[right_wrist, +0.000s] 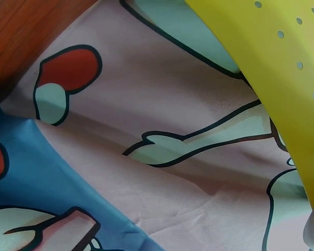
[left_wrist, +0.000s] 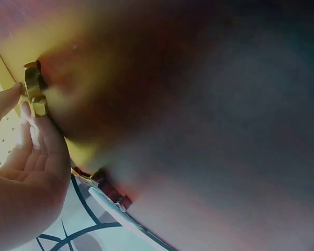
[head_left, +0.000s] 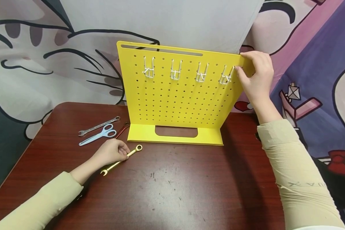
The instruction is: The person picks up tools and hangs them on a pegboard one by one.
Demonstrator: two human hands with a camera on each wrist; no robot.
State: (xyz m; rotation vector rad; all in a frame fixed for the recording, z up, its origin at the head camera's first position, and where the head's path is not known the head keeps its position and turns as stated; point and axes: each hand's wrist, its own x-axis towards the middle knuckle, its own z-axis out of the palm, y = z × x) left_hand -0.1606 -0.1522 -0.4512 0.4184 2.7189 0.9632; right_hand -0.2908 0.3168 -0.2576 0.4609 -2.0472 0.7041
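Note:
My left hand (head_left: 110,152) pinches a gold combination wrench (head_left: 114,165) between thumb and fingers, low over the table. In the left wrist view the gold wrench (left_wrist: 33,83) shows end-on at the fingertips. A yellow pegboard (head_left: 175,95) stands on its folded base at the back of the table. Several white wire hooks (head_left: 175,74) hang in a row near its top, with nothing on them. My right hand (head_left: 260,73) grips the board's upper right corner, thumb on the front face. Only a blurred bit of that hand enters the right wrist view, beside the pegboard (right_wrist: 272,73).
Left of the board, a silver wrench (head_left: 99,126), light blue scissors (head_left: 96,137) and a red wrench (head_left: 121,130) lie close together on the dark red table (head_left: 172,188). Behind it hangs a cartoon-printed cloth (head_left: 89,70), close to the board's back.

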